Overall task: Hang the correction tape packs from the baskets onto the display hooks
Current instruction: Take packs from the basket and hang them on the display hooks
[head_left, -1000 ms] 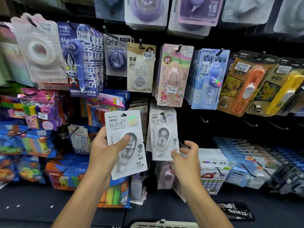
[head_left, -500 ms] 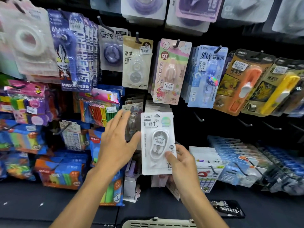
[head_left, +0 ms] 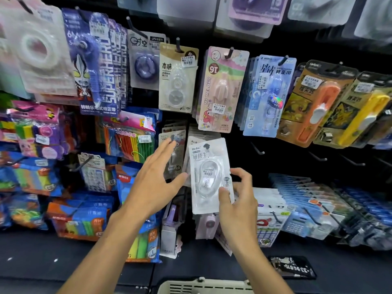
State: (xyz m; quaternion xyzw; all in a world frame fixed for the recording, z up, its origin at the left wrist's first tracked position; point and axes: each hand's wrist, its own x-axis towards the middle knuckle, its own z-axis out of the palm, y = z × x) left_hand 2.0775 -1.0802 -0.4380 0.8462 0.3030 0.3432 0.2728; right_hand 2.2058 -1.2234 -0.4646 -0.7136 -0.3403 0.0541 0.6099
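Observation:
A white correction tape pack [head_left: 209,177] hangs at the front of a stack of like packs on a hook in the middle row of the display. My right hand [head_left: 237,196] pinches its lower right edge between thumb and fingers. My left hand [head_left: 156,183] hovers just left of the pack with fingers spread and straight, holding nothing; its fingertips reach the grey-backed packs [head_left: 174,149] on the hook to the left. The rim of a beige basket [head_left: 203,286] shows at the bottom edge.
Above hang a beige tape pack [head_left: 177,79], a pink My Melody pack [head_left: 220,90] and blue packs [head_left: 268,96]. Several bare hooks [head_left: 257,150] stick out to the right. Bags of coloured sticks [head_left: 129,141] crowd the left; calculators [head_left: 297,223] lie lower right.
My left hand brought the white pack over to the stack and let go of it. My right hand took its lower edge, and the pack now hangs at the front.

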